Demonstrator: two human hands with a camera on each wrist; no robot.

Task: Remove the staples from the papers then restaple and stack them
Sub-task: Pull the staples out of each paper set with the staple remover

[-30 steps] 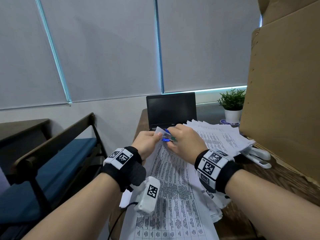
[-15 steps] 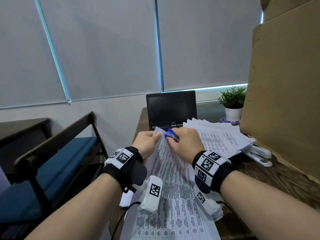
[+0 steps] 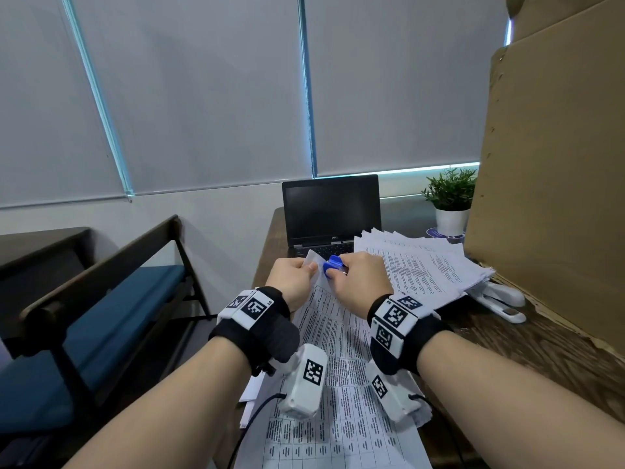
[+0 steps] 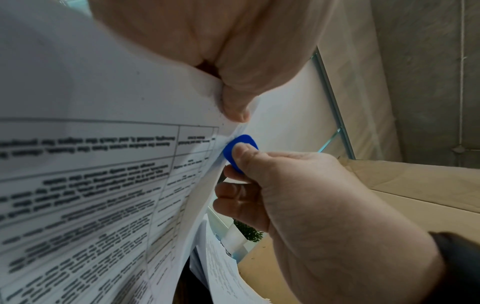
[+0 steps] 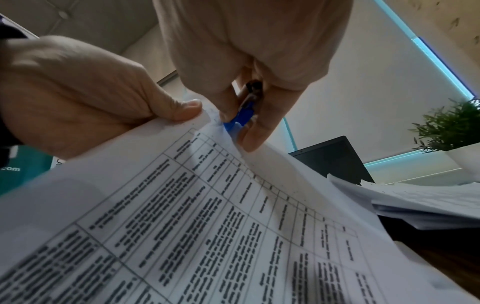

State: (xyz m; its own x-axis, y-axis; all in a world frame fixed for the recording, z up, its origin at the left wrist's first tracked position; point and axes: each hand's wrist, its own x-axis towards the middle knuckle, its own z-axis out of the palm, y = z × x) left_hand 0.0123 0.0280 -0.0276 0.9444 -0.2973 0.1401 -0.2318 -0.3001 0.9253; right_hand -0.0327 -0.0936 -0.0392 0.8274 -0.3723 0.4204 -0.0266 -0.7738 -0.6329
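Head view: our left hand (image 3: 293,278) pinches the papers (image 3: 333,336) corner; beside it, our right hand (image 3: 356,282) grips the blue staple remover (image 3: 331,264).

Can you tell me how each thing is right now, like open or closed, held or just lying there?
Left hand: pinching the corner of the paper set.
Right hand: gripping the blue staple remover.
Blue staple remover: held at the paper corner.
Paper set: corner lifted, the rest lying on the table.
Paper pile: lying loose, fanned out.
Stapler: lying on the table, not held.
Laptop: open, screen dark.

Both hands (image 3: 294,277) (image 3: 358,282) raised, fingers pinched
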